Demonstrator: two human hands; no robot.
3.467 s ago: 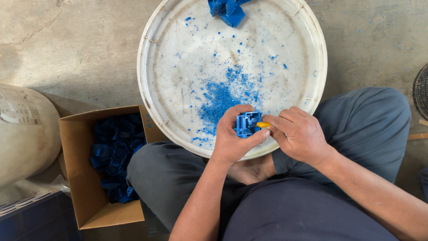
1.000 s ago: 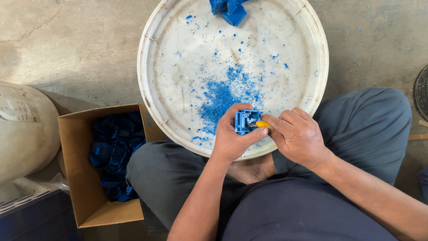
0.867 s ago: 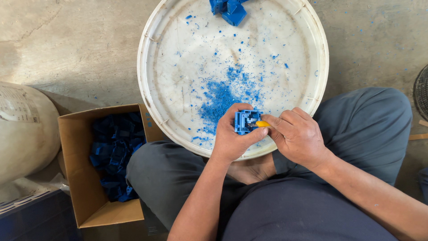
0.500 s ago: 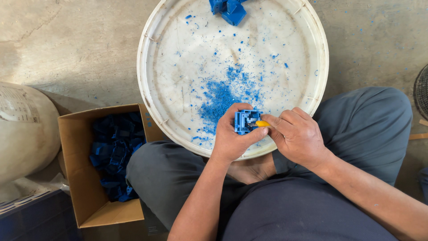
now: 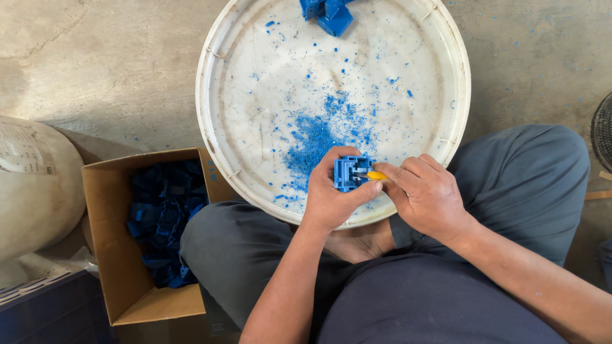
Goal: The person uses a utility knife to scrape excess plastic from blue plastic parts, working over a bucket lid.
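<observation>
Closest in, the left hand clenches a small blue plastic part over the near rim of the white round tray, while the right hand grips a yellow-handled tool against it. A slip could likely drive the tool into the left thumb, or flick shavings past the tray's far edge, where more blue parts lie.

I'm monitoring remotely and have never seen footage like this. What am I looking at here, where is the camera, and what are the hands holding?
There is no machine: these are a person's two bare hands, filmed by a camera worn on the head, looking down over the lap. The person sits cross-legged on a concrete floor. The left hand grips a small blue plastic part. The right hand holds a yellow-handled tool against it. Beneath lies a big round white tray, scattered with blue shavings and bearing more blue parts at its far edge. A cardboard box of blue pieces stands on the person's left.
</observation>
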